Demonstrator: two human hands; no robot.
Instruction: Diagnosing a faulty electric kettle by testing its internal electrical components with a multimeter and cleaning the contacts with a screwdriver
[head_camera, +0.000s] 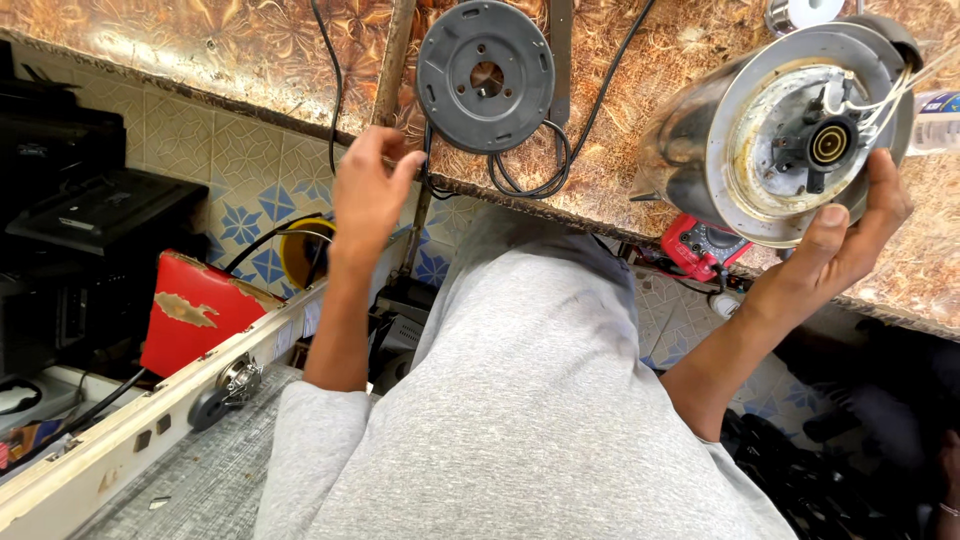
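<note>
My right hand (850, 235): holding the upturned kettle (780, 125), frame right.
My left hand (368, 190): loosely curled, seemingly empty, near the round base (485, 75) on the tabletop (250, 50).

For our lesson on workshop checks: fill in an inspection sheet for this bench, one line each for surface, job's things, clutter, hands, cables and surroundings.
Surface: worn brown patterned countertop, chipped along its edge.
Job's things: kettle tipped over, its open underside showing a round connector and white wires; grey round base lying on the countertop.
Clutter: red meter below the counter edge; small white item at the top edge, too cropped to tell.
Hands: right hand grips the kettle's bottom rim; left hand at the counter edge, fingers by the cable, grasp unclear.
Cables: black cable looped under the base, more running up the countertop.
Surroundings: blue-patterned tiles, red torn seat, dark equipment at left.
</note>
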